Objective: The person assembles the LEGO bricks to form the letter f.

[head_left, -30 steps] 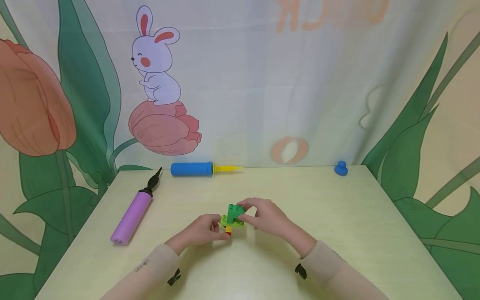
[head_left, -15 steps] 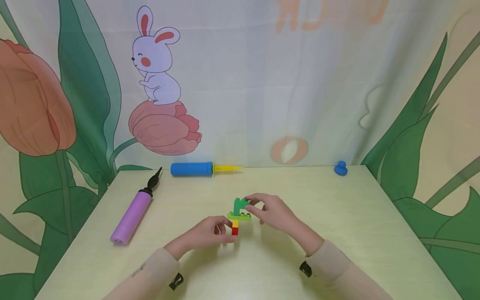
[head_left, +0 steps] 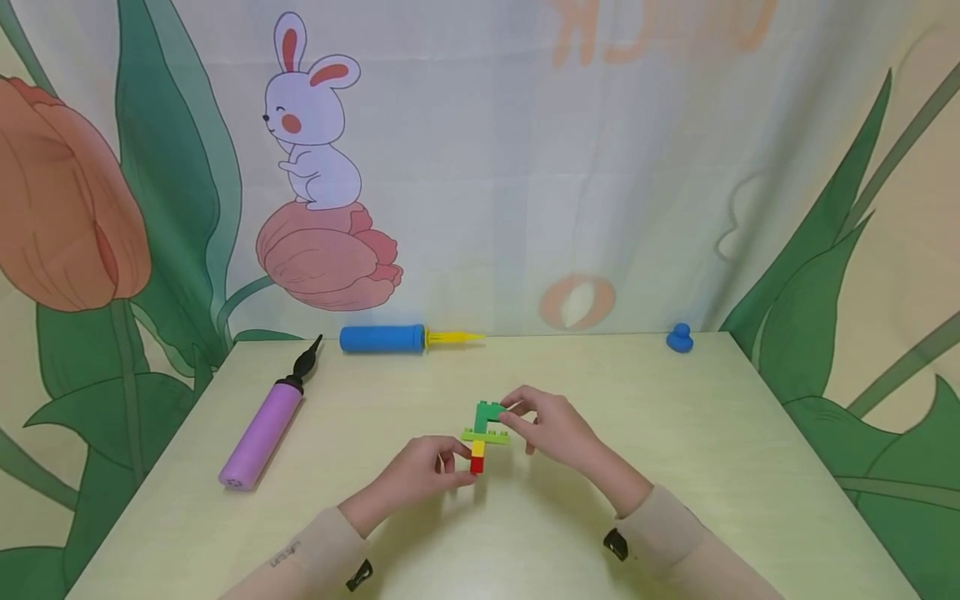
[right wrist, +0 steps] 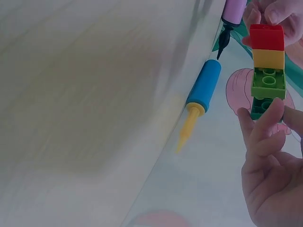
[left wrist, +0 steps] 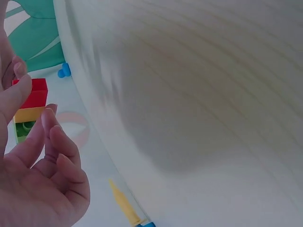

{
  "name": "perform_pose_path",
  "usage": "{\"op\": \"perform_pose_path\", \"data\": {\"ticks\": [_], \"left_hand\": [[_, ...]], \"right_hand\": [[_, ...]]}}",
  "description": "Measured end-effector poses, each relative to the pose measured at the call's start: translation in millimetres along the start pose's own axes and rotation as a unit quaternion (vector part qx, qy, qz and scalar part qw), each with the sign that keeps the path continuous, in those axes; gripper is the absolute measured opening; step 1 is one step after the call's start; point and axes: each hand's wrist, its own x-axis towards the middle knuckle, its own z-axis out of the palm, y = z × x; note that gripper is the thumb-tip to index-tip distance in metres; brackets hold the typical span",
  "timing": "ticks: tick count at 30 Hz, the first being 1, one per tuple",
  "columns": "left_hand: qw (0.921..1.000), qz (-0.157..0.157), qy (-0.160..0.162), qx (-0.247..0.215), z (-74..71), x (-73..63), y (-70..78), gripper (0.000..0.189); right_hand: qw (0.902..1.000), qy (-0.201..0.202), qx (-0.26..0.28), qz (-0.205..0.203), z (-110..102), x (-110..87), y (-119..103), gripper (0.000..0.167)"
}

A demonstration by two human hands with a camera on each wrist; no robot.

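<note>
A small stack of toy building bricks is held up over the table between the two hands. At its bottom is a red brick [head_left: 477, 465], then a yellow brick [head_left: 478, 449], a wider lime green brick [head_left: 496, 437] and a dark green brick [head_left: 482, 420] on top, which juts out to the right. My left hand [head_left: 422, 477] pinches the red and yellow end between thumb and fingertips. With thumb and fingers, my right hand [head_left: 553, 429] grips the dark green brick's right end. Hollow undersides of the lime and dark green bricks show in the right wrist view.
A purple hand pump [head_left: 262, 435] with a black nozzle lies at the table's left. Along the back edge are a blue pump [head_left: 382, 338] with a yellow nozzle and, farther right, a small blue knobbed object [head_left: 680, 337]. A printed curtain [head_left: 480, 167] hangs behind.
The brick stack has moved slightly right and turned, so its studded top faces me less and its red and yellow side shows more. Both hands have shifted right with it, still holding on.
</note>
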Motion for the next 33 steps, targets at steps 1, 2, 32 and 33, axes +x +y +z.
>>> {"op": "perform_pose_path", "data": {"ticks": [1,2,32,33], "left_hand": [[1.0000,0.000,0.002,0.004,0.0,0.1,0.3,0.028],[1.0000,0.001,0.004,0.009,0.0,0.2,0.8,0.029],[0.9973,-0.031,0.006,0.066,26.4,7.8,-12.2,0.028],[0.9971,-0.037,0.003,0.066,26.7,8.0,-11.9,0.028]], "right_hand": [[1.0000,-0.001,-0.002,0.004,0.6,-0.4,0.9,0.027],[1.0000,-0.004,-0.004,0.007,1.3,-0.8,1.7,0.027],[0.9936,-0.083,-0.066,0.039,14.8,7.8,24.4,0.023],[0.9933,-0.087,-0.063,0.042,15.0,8.1,25.2,0.023]]}}
